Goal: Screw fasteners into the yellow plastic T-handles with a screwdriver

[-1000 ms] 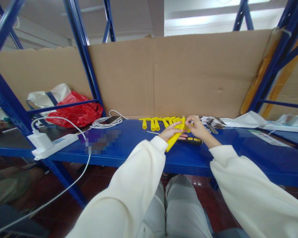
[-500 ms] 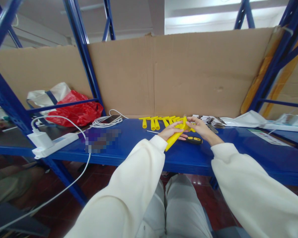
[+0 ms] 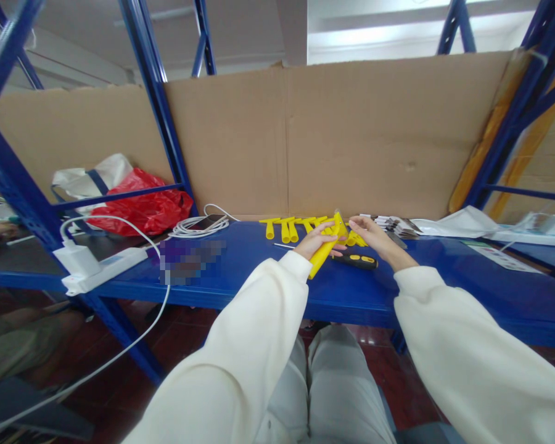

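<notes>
My left hand [image 3: 315,242] is closed round the handle of a yellow plastic scraper [image 3: 322,258], which slants up and away to the right. A small greyish edge shows at the top of its wide head. Just right of that head is my right hand [image 3: 372,235], its thumb and forefinger stretched out and slightly apart; its other fingers are partly hidden. A screwdriver [image 3: 363,262] with a black and yellow handle lies on the blue table below the hands, its shaft pointing left. Several more yellow scraper handles [image 3: 285,230] lie in a row behind.
A pile of flat metal-looking pieces [image 3: 400,226] lies right of the hands, beside white wrapping [image 3: 462,222]. To the left are coiled white cable [image 3: 198,227], a phone, a power strip [image 3: 104,271] and a red bag [image 3: 141,200]. Cardboard [image 3: 351,135] closes off the back.
My right hand has drawn slightly away from the scraper's head, to the right. The scraper has turned in my left hand, so more of its head's face shows.
</notes>
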`<state>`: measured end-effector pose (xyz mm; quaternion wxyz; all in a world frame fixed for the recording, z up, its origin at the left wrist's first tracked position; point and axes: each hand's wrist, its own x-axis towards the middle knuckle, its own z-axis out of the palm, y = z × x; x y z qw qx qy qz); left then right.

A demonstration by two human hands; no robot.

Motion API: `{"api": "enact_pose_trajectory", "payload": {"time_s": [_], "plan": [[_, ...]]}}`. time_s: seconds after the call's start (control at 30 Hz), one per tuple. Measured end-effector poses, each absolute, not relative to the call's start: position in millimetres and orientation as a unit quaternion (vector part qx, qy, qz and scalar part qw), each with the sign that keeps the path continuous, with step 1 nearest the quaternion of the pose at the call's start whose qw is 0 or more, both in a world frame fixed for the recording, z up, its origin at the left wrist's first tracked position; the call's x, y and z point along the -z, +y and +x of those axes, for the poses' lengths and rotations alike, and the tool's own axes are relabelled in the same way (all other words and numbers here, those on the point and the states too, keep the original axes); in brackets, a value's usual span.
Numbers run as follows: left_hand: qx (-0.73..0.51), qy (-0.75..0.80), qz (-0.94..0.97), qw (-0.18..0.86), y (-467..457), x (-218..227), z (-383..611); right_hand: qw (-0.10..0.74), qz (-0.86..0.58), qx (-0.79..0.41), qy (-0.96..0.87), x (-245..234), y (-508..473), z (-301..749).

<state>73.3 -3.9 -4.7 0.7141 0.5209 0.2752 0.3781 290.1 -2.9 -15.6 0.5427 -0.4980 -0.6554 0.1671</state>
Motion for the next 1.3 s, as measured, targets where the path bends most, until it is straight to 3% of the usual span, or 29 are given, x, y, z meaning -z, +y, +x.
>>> {"api": "enact_pose_trajectory", "payload": {"time_s": [0.1,0.3,0.53,0.73,1.07,1.3], "plan": [[-0.441,0.291,0.469,0.707,-7.1,-0.7,71.0,0.496,-0.531,-0.195,-0.659,7.2,-12.4,299.7],[-0.566,0.293,0.373,0.674,-9.1,-8.5,64.2,0.254,-0.518,-0.265,-0.772,-4.3,-32.5,318.1],[-0.594,0.31,0.311,0.673,-5.1,-10.1,60.1,0.233,-0.499,-0.246,-0.798,-1.9,-30.6,322.1],[-0.606,0.308,0.292,0.672,-8.7,-13.8,57.6,0.359,-0.546,-0.331,-0.681,-6.1,-39.1,324.5],[-0.61,0.321,0.275,0.67,-7.1,-13.1,53.2,0.707,-0.449,-0.359,-0.412,-21.8,-46.7,317.6],[-0.602,0.336,0.275,0.67,-4.1,-10.1,50.3,0.811,-0.428,-0.308,-0.253,-33.0,-49.0,322.0]]}}
